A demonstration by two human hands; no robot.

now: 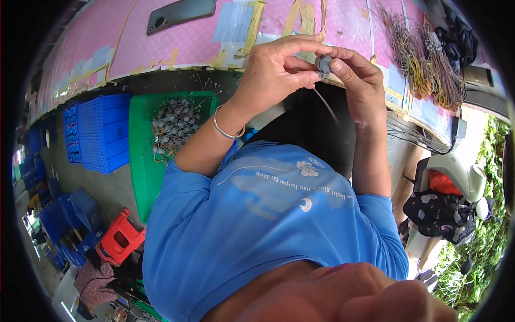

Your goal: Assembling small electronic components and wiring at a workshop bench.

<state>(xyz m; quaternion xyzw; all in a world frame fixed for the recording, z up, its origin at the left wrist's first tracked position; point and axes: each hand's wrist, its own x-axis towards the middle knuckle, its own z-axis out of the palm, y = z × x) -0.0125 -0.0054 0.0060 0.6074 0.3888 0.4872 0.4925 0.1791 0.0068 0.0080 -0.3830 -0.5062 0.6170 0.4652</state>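
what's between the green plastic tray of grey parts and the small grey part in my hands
In the head view, your left hand and its wrist's silver bangle lie between the green plastic tray and the small grey part.

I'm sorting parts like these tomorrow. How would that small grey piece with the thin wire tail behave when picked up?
The grey piece is probably light: fingertips of the left hand and right hand pinch it easily. Its wire tail hangs bent, so likely floppy. Those heaped in the green tray look apt to tangle.
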